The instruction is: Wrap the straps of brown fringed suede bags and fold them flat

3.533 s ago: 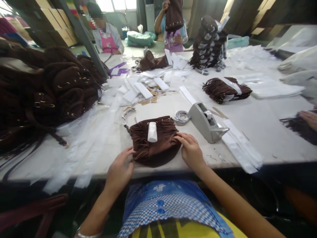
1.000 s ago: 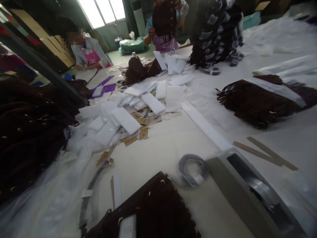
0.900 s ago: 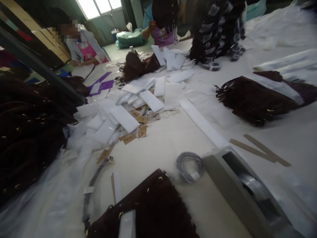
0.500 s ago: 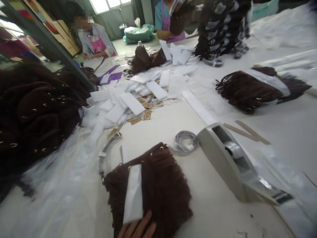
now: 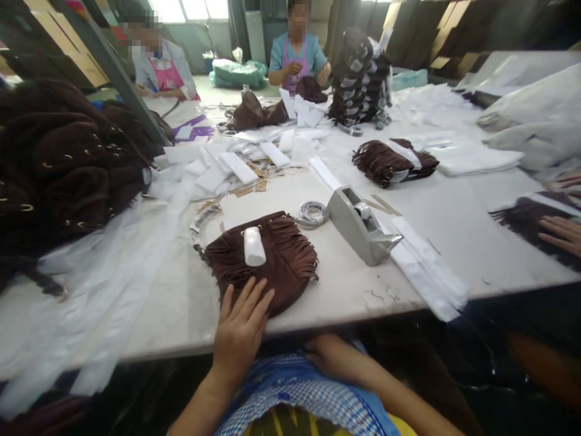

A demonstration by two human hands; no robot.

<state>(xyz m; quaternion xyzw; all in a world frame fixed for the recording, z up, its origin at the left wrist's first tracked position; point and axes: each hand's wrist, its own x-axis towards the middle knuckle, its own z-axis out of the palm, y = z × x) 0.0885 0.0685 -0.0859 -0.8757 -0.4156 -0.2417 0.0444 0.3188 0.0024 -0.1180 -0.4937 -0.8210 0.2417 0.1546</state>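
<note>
My left hand [image 5: 240, 321] lies with its fingers stretched on the lower front of a dark brown fringed bag [image 5: 285, 260]. Near the bag's top, a white wrap strip [image 5: 255, 247] covers part of the front between small gold rings. A wrapped strap [image 5: 202, 221] curves off the bag's left side. My right hand [image 5: 327, 351] is low at my blue checked apron [image 5: 290, 369], just under the table edge; its fingers are hidden. Right of the bag are a coiled wrapped strap [image 5: 313, 213] and a grey tape dispenser [image 5: 363, 224].
Brown bags [image 5: 68, 163] are heaped at left beside a slanted metal post [image 5: 122, 72]. White foam pieces [image 5: 236, 166] lie mid-table. Another fringed bag [image 5: 385, 162] is behind the dispenser. A co-worker's hand [image 5: 565, 233] rests on a bag at far right; two people sit across the table.
The view has tilted down and swung right, bringing my right hand and the co-worker's hands at right into view. The white strip now looks shorter and bunched up. My left hand stays on the bag.
</note>
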